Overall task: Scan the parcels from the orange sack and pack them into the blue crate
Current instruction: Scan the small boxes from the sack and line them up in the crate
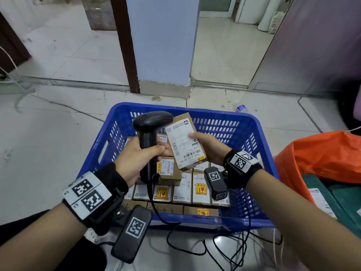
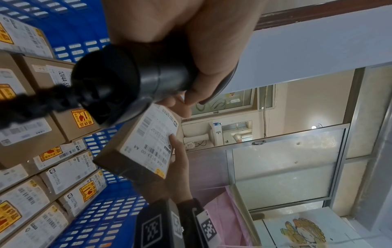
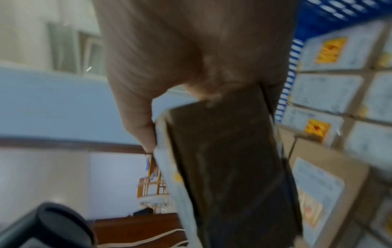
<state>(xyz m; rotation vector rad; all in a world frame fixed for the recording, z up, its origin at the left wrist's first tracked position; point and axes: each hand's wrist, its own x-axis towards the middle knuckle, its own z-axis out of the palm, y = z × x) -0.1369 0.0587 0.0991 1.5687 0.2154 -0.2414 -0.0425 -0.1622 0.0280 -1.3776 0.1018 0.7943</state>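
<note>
Nearest to me, low in the head view, my two forearms come up from the bottom corners, each with a black wrist strap carrying white coded tags. My left hand point(image 1: 136, 155) is wrapped around the grip of the black scanner point(image 1: 150, 126), fingers curled tight, its head tipped toward the centre of the frame and its cord point(image 1: 195, 243) looping over the floor at the bottom. My right hand point(image 1: 210, 147) pinches a small brown parcel point(image 1: 185, 141) by its right edge, thumb lying on the white shipping label, the label face turned up toward me and just beside the scanner head. Both sit above the blue crate point(image 1: 259, 145), which fills the middle of the frame on the tiled floor point(image 1: 48, 133). Inside it, packed parcels point(image 1: 201, 188) stand in close rows, many with yellow stickers. At the right edge lies the orange sack point(image 1: 324, 157), crumpled, with a green package point(image 1: 343, 198) below it. Further up, a plastic bottle point(image 1: 241, 107) lies on the floor behind the crate, and a pale blue pillar point(image 1: 164, 42) rises at top centre.
</note>
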